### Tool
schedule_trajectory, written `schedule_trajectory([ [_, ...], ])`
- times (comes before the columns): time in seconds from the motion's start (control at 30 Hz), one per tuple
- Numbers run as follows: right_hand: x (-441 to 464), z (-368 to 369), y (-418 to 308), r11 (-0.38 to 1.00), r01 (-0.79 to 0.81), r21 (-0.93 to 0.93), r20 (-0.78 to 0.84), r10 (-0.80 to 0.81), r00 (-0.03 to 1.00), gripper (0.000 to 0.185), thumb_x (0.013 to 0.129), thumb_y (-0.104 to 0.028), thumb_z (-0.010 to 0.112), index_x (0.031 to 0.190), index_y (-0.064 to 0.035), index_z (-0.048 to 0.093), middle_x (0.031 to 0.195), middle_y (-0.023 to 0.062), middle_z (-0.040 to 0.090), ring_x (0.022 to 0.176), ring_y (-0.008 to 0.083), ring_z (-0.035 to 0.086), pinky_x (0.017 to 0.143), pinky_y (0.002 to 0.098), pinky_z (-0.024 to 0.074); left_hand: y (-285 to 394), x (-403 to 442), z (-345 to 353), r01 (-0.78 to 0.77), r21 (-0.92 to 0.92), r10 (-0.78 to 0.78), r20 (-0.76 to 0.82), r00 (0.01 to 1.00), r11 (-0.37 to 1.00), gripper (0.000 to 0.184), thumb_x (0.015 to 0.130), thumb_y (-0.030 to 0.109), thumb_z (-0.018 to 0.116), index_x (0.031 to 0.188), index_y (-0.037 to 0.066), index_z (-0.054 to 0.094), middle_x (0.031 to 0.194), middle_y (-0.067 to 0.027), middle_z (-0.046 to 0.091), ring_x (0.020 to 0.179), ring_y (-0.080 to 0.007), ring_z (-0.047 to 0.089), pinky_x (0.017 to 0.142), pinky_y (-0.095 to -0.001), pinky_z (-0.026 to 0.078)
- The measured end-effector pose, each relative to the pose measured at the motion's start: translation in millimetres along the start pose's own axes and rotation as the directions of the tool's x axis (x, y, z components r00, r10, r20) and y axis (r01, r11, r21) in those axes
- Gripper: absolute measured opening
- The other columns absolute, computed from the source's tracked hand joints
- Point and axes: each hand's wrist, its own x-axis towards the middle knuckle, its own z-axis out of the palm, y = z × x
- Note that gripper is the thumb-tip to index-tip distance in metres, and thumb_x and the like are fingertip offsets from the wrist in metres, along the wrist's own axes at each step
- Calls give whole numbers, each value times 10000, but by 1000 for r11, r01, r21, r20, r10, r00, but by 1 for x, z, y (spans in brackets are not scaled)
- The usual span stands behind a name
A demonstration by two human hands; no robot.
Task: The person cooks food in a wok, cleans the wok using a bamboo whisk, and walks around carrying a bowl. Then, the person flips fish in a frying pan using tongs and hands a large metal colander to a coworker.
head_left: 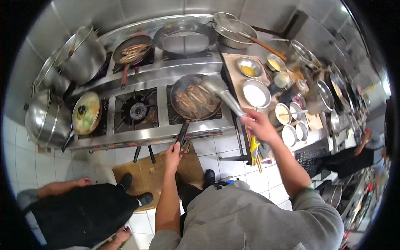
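Note:
My left hand [173,156] is closed around the black handle of a frying pan [174,89] on the front right burner. Browned pieces of food [196,101], perhaps fish, lie in the pan. My right hand [259,123] grips a metal ladle [230,100] by its handle, and the ladle's head is over the pan's right edge. The ladle is a little blurred, so I cannot tell what its bowl holds. Behind, a second pan [141,40] with similar browned food sits on a back burner, its reddish handle pointing forward.
Left of the bare front burner [138,111] is a lidded pan [86,112]. Tall pots [81,54] stand at the left. Bowls of yellow [248,71] and white [255,94] ingredients crowd the right counter. One co-worker [83,216] is close at left; another [354,160] is farther right.

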Motion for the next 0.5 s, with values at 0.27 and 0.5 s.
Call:
schedule_trajectory([
  [0.27,-296,-107,102,639,-13,769,-22,46,999,957,861,-716,543,1423,48,418,1013,151,628,502,151,544,427,247,429,-52,4,-86,118,154,-127,55,990,981,399,1003,444,535,1125,73,618,840,2,609,644,-85,566,576,-237,476],
  [0.5,-401,-16,237,435,-440,786,-64,765,641,413,973,-396,580,1166,-33,622,844,31,611,517,90,498,432,249,407,-128,-47,-204,503,552,-602,-2,799,665,305,983,398,569,942,96,575,742,-9,553,606,-112,541,514,-248,440],
])
